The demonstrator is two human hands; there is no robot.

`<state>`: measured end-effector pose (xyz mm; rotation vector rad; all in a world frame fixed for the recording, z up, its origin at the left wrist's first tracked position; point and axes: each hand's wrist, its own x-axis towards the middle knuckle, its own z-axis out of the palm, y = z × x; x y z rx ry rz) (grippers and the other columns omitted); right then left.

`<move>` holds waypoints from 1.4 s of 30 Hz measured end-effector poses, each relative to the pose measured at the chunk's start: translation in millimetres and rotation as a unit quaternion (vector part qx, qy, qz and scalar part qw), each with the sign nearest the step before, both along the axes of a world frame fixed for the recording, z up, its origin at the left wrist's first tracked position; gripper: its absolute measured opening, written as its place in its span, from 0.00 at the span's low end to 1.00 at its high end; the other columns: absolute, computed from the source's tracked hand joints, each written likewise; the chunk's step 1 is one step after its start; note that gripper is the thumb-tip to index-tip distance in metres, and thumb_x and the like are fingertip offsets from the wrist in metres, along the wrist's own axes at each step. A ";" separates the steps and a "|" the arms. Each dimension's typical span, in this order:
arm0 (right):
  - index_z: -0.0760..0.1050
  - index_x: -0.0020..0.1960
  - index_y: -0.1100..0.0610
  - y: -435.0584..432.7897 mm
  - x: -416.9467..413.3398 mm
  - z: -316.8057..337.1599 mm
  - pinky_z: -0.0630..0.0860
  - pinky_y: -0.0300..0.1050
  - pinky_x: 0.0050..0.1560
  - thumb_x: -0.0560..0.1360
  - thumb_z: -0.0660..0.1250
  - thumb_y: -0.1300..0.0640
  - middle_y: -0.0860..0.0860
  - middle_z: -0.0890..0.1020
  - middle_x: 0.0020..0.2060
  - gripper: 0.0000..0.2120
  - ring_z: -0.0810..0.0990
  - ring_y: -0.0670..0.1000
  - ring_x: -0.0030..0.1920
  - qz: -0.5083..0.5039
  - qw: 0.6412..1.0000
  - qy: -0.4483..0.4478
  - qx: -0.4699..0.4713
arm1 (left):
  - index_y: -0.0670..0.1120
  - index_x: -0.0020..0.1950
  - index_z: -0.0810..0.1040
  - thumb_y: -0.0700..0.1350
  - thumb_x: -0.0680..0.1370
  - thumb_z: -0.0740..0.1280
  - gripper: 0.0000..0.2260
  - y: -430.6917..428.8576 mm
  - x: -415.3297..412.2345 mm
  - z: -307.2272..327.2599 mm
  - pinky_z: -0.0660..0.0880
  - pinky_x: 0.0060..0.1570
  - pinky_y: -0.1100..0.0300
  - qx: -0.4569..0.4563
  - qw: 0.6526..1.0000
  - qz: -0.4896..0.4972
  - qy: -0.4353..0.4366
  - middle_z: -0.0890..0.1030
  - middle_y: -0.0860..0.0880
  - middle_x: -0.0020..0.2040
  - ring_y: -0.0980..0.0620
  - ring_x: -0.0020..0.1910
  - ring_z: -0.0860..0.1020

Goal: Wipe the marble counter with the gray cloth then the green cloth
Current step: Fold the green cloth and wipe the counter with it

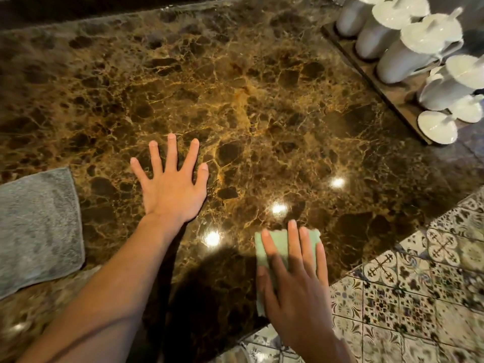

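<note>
The brown veined marble counter (235,87) fills most of the view. My left hand (171,184) lies flat on it with fingers spread, holding nothing. My right hand (293,279) presses flat on the folded green cloth (277,244) near the counter's front right edge; the hand covers most of the cloth. The gray cloth (36,226) lies spread out on the counter at the far left, apart from both hands.
A wooden tray (366,72) with several white lidded jars (408,56) stands at the back right. The counter's edge runs diagonally at the lower right, with patterned floor tiles (419,297) below it. Bright light reflections dot the marble between my hands.
</note>
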<state>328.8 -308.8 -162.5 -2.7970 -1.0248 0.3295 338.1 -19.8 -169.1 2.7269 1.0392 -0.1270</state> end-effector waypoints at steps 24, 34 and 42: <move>0.42 0.84 0.40 157.0 262.6 0.4 0.36 0.62 0.81 0.85 0.41 0.37 0.57 0.43 0.84 0.29 0.39 0.58 0.83 -0.069 0.997 0.008 -0.033 | 0.66 0.80 0.37 0.65 0.81 0.37 0.26 -48.8 50.0 0.6 0.34 0.72 0.26 -0.018 1.000 -0.009 0.005 0.35 0.50 0.83 0.35 0.80 0.33; 0.43 0.84 0.42 183.7 323.6 3.0 0.36 0.64 0.80 0.85 0.41 0.38 0.58 0.42 0.84 0.29 0.40 0.60 0.83 -0.057 0.997 0.009 -0.044 | 0.66 0.79 0.35 0.68 0.80 0.35 0.28 -47.5 52.7 0.6 0.35 0.71 0.25 -0.016 1.000 -0.013 0.011 0.33 0.49 0.82 0.34 0.79 0.32; 0.43 0.84 0.42 58.5 150.3 -0.7 0.43 0.62 0.82 0.85 0.41 0.39 0.57 0.44 0.84 0.29 0.41 0.57 0.84 -0.022 0.999 -0.023 -0.027 | 0.66 0.80 0.37 0.68 0.80 0.36 0.28 -46.7 52.6 0.1 0.37 0.71 0.24 -0.005 0.999 -0.027 0.017 0.35 0.49 0.83 0.33 0.80 0.34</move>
